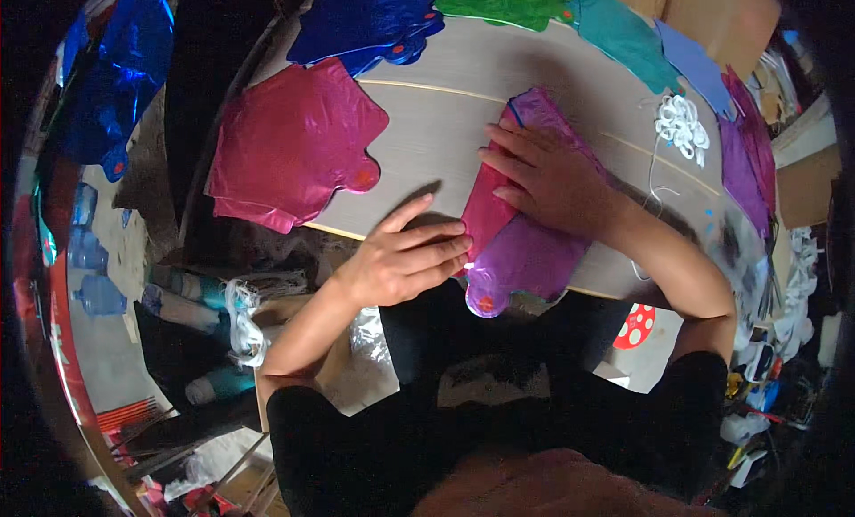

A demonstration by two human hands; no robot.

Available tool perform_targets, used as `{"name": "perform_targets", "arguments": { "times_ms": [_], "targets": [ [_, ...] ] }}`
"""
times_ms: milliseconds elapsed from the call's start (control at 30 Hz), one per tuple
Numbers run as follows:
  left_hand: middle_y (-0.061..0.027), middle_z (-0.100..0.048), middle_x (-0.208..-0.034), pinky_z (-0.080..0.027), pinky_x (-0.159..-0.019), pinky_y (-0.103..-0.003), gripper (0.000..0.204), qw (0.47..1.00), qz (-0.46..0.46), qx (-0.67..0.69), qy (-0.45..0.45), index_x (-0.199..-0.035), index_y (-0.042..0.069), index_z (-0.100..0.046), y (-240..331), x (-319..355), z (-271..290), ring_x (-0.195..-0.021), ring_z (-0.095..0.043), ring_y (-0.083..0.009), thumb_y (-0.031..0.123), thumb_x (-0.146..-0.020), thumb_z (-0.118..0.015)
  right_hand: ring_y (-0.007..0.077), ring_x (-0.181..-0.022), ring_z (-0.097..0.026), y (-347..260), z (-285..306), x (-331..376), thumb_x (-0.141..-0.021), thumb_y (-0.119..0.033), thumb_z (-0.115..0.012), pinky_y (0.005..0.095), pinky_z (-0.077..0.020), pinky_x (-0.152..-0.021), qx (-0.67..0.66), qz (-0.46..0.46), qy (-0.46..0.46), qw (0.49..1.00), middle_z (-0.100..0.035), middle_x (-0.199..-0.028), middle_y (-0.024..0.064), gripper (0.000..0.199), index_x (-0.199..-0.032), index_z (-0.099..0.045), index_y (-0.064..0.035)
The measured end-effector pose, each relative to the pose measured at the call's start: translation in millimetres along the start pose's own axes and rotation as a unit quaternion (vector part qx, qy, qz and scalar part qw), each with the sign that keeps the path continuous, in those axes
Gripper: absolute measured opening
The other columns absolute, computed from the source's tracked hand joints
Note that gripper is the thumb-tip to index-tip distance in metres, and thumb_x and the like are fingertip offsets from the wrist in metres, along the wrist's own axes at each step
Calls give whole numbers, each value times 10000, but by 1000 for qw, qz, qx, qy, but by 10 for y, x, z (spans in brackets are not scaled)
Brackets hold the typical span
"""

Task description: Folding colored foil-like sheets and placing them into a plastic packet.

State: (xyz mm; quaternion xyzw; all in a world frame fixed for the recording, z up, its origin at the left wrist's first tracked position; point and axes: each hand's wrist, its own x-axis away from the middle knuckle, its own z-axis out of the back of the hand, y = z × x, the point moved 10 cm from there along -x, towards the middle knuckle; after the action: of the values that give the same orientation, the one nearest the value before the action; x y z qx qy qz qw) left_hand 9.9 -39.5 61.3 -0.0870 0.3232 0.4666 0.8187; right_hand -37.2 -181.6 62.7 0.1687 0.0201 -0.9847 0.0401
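Note:
A flat purple foil balloon (543,259) lies in front of me on the table, with a magenta foil piece (490,210) folded into a strip along its left side. My right hand (557,174) rests flat across the upper part of the foil, its fingers slightly apart. From the lower left, my left hand (401,259) reaches the strip's left edge with fingers stretched out, one of them raised. Its thumb is hidden. A rounded tab with a red spot sticks out at the purple foil's near end. To the left lies a pink foil balloon (298,147), spread flat.
Blue (356,27), green (499,2) and teal foil balloons (623,36) line the far edge of the light table (427,116). A looped white cord bundle (682,130) sits at right. More purple foil (746,174) hangs over the right edge. Blue water jugs (98,294) stand at far left.

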Motion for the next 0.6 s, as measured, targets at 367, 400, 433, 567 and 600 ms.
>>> {"name": "perform_targets", "arguments": {
  "times_ms": [367,400,433,567,600],
  "targets": [
    [-59,-682,-1149,-367,-1123,-497,269,983,44,138,-110,-995,81,-721,-141,-299,128,-1105,-641,-195,273,-807,-733,340,-1351,-435,99,-119,54,-911,-263,-594,457,-322,-1143,-40,-32,-25,998,-452,-1446,195,468,-1319,-540,-40],
    [-55,-673,-1176,-377,-1119,-483,236,978,64,164,-107,-994,85,-723,-220,-307,134,-1119,-633,-189,242,-819,-725,340,-1351,-435,85,-100,43,-911,-263,-594,457,-322,-1143,-43,-30,-23,998,-452,-1446,195,468,-1319,-540,-40],
    [-62,-677,-1152,-405,-1098,-457,197,989,60,119,-62,-989,92,-723,-285,-317,122,-1100,-635,-197,182,-814,-723,326,-1353,-435,60,-82,34,-916,-272,-587,470,-304,-1149,-28,-24,-24,999,-464,-1437,193,468,-1320,-539,-42],
    [-71,-675,-1058,-429,-1074,-447,173,996,34,61,-57,-947,75,-712,-300,-449,-10,-1045,-641,-232,125,-782,-716,288,-1363,-429,79,-89,42,-919,-321,-575,509,-245,-1169,-23,-21,-14,999,-488,-1417,185,485,-1321,-539,-52],
    [-71,-675,-1058,-429,-1074,-447,173,996,29,62,-60,-947,75,-712,-278,-454,-12,-1045,-641,-232,125,-782,-716,288,-1363,-429,99,-75,44,-919,-321,-575,509,-245,-1169,-21,-26,-11,999,-488,-1417,185,485,-1321,-539,-52]
  ]
}}
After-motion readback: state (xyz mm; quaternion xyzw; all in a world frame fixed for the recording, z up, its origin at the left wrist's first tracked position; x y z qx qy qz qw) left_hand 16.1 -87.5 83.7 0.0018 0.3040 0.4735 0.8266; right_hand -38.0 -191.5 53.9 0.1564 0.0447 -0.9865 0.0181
